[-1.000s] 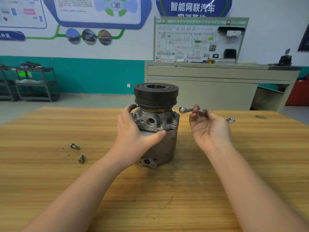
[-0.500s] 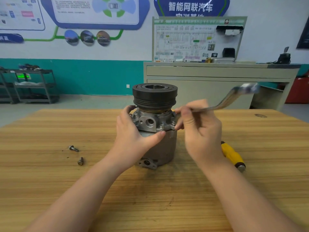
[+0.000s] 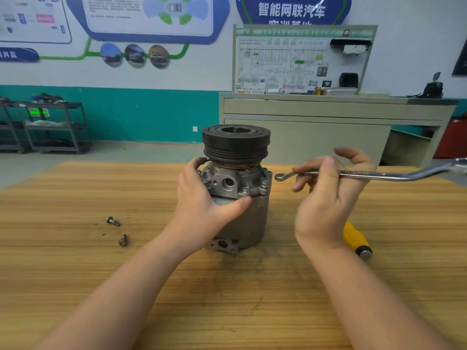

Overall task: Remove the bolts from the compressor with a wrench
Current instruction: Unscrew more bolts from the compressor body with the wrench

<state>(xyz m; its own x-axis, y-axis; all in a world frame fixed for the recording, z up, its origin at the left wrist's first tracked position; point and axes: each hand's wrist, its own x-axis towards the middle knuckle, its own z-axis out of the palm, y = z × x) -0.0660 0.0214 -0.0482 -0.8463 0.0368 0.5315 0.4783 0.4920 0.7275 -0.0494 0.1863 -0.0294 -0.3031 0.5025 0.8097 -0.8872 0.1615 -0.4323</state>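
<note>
A grey metal compressor (image 3: pixel 250 213) with a black grooved pulley (image 3: pixel 236 145) on top stands upright on the wooden table (image 3: pixel 227 299). My left hand (image 3: pixel 202 203) grips its left side, thumb across the front. A bolt head (image 3: pixel 245 190) shows on the flange just above that thumb. My right hand (image 3: pixel 326 198) holds a long silver wrench (image 3: pixel 379 175) level, pinched between thumb and fingers. The wrench's ring end (image 3: pixel 280 177) hangs just right of the compressor, apart from it. Two loose bolts (image 3: pixel 113 221) (image 3: pixel 122 240) lie on the table to the left.
A yellow-handled tool (image 3: pixel 357 239) lies on the table behind my right wrist. Beyond the table stand a beige cabinet (image 3: pixel 328 127) with a wiring-diagram board and a dark metal shelf rack (image 3: pixel 50 127) at the far left.
My right hand has drawn the wrench's ring end away from the compressor flange to the right and levelled the handle. My left hand has kept its grip on the compressor.
</note>
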